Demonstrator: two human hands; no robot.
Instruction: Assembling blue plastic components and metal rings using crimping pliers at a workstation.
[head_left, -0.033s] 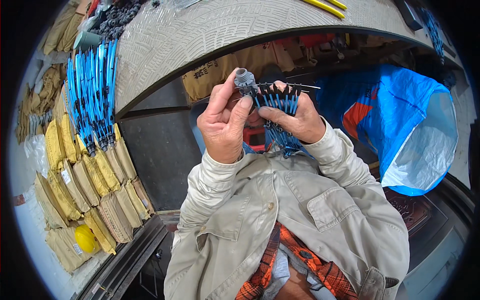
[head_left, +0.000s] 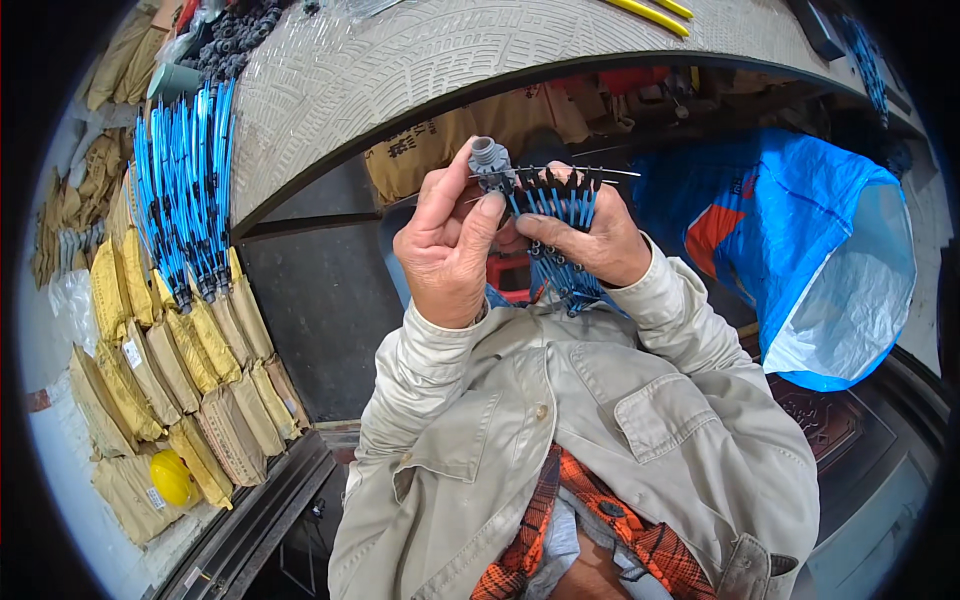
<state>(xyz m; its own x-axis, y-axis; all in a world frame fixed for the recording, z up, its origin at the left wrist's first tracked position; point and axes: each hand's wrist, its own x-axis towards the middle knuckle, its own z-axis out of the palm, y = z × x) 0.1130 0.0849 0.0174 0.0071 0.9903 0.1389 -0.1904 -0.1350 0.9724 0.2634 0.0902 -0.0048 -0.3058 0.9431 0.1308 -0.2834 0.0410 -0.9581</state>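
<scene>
In front of my chest, my left hand [head_left: 443, 250] pinches a grey plastic fitting [head_left: 488, 158] with a threaded, open round end pointing up. Close beside it, my right hand [head_left: 612, 245] is closed around a bundle of thin blue tubes [head_left: 562, 268] with black ends. A thin metal rod [head_left: 622, 174] runs across the black tips and sticks out past my right fingers. One blue tube stands right against the fitting, between the two hands; whether it is joined to the fitting I cannot tell. The lower ends of the bundle hang below my right thumb.
A bench with a patterned grey top [head_left: 400, 65] curves across the far side. More blue tubes [head_left: 185, 190] hang over its left end, near a heap of dark fittings [head_left: 240, 40]. Brown paper packages [head_left: 232, 420] lie lower left. An open blue sack [head_left: 790, 230] stands at right.
</scene>
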